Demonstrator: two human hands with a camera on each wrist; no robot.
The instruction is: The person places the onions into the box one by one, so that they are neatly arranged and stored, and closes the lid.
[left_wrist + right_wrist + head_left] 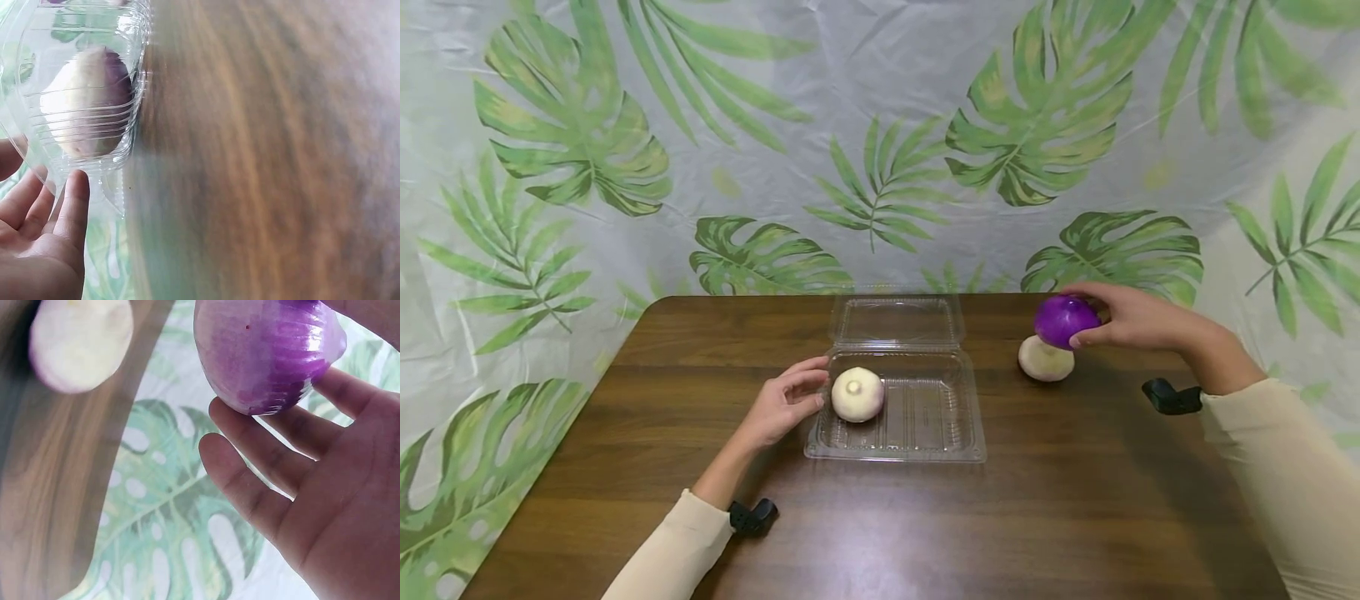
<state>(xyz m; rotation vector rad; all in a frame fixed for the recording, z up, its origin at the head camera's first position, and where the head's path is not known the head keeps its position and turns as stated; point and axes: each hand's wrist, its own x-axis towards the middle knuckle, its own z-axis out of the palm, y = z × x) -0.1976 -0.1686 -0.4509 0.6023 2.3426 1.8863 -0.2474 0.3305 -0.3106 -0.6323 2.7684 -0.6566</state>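
My right hand (1131, 317) holds a glossy purple turnip (1063, 323) between thumb and fingers. In the right wrist view the held turnip (269, 356) shows a paler side and a small tip. A white turnip (1043, 360) sits on the table just below it, partly overlapped in the head view. My left hand (786, 404) is at the left edge of a clear plastic clamshell box (925, 417), fingers loosely extended with fingertips right at its rim. Inside the box's left part lies a white turnip (856, 395) with a root nub and purple on one side.
The box's lid (897, 323) is folded back toward the far edge of the brown wooden table (880, 525). Behind the table hangs a leaf-patterned cloth (880, 100). Each wrist wears a small black camera (752, 517).
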